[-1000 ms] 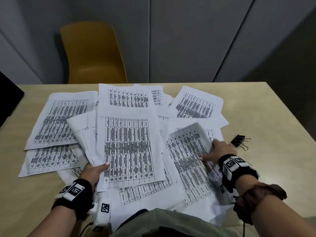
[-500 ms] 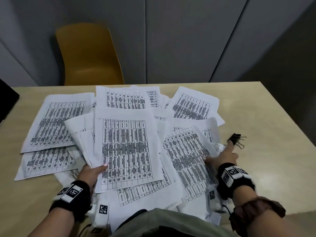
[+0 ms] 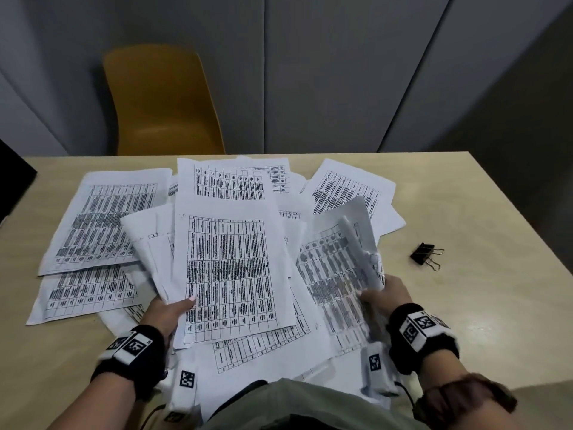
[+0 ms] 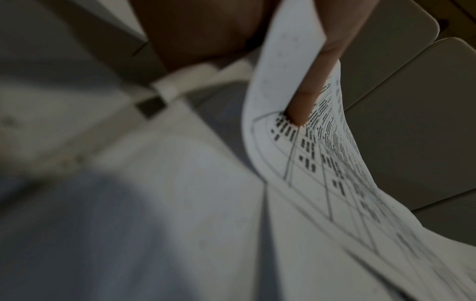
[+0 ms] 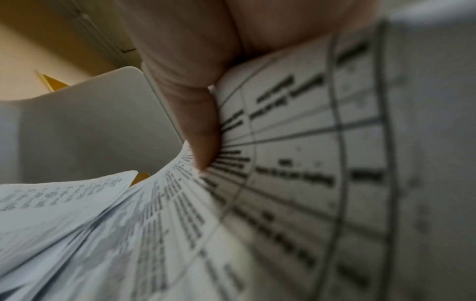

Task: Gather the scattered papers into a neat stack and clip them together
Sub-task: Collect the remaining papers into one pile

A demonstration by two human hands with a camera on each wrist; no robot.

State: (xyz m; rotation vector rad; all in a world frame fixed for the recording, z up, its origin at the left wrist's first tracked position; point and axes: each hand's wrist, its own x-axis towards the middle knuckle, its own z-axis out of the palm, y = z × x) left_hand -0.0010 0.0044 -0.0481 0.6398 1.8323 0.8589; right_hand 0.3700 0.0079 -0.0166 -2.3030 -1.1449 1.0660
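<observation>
A black object (image 3: 12, 178) sits at the far-left edge of the tabletop (image 3: 483, 305), well left of the binder clip (image 3: 426, 255). Further toward the clip, printed sheets (image 3: 102, 218) lie flat and overlapping on the wood, and a yellow chair (image 3: 161, 100) stands behind the tabletop's far edge. Next, the left hand (image 3: 167, 311) grips the near-left edge of a small bunch of papers (image 3: 232, 268), thumb on top of the printed table, fingers hidden beneath; the left wrist view shows one finger (image 4: 306, 106) pressed against a curling printed sheet (image 4: 322, 163). More loose pages spread under and beyond this bunch. Closer to the clip, the right hand (image 3: 387, 293) pinches a lifted page (image 3: 341, 252) whose far end curls upward; the right wrist view shows the thumb (image 5: 203, 130) clamped on that printed page (image 5: 296, 163). The binder clip lies alone on bare wood, just right of the paper spread, touching none of it, handles pointing right.
</observation>
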